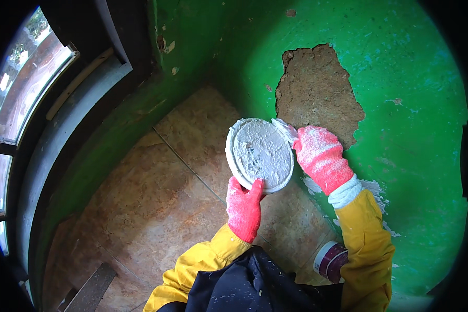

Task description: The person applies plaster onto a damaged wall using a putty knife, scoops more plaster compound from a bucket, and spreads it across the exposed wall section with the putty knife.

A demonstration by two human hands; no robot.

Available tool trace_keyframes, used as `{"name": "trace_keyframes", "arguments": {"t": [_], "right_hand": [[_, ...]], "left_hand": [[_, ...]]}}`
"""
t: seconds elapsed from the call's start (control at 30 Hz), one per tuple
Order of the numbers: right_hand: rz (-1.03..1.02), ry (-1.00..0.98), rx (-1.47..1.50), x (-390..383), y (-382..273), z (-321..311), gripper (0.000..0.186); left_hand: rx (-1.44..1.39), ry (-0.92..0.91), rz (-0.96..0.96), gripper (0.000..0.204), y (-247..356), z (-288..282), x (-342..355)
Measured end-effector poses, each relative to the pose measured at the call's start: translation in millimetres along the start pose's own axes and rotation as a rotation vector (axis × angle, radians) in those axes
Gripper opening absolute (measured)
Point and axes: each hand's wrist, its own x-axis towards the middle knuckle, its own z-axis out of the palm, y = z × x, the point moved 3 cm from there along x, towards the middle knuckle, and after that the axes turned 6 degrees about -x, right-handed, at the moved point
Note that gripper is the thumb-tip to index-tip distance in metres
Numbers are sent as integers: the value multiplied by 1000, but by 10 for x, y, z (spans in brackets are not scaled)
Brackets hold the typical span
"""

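Observation:
My left hand (245, 209), in a pink work glove, grips the near rim of a round bucket lid (262, 156) smeared with white filler paste. In my right hand (323, 156), also gloved in pink and dusted white, is a putty knife (284, 130). Its paste-coated blade lies against the lid's upper right edge; its handle is hidden in my fist. Just beyond the right hand, a large ragged patch of bare brown plaster (320, 93) shows in the green wall (400, 140).
A purple and white bucket (332, 261) stands on the brown tiled floor (156, 208) beside my right forearm. White smears mark the lower wall. At left is a window (23, 78) with a grey sill (62, 125). A dark board (94, 288) lies at the lower left.

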Motion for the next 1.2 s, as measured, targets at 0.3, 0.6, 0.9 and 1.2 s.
{"name": "trace_keyframes", "arguments": {"t": [0.3, 0.6, 0.9, 1.2], "right_hand": [[92, -79, -38, 112, -20, -125, 23], [144, -131, -140, 63, 82, -410, 26], [43, -133, -117, 245, -121, -311, 27], [43, -7, -200, 190, -108, -231, 16]], "left_hand": [[-49, 18, -67, 35, -58, -261, 146], [-33, -47, -132, 40, -43, -223, 262], [-48, -44, -132, 39, -42, -334, 373], [-52, -50, -91, 30, -29, -475, 456]]}}
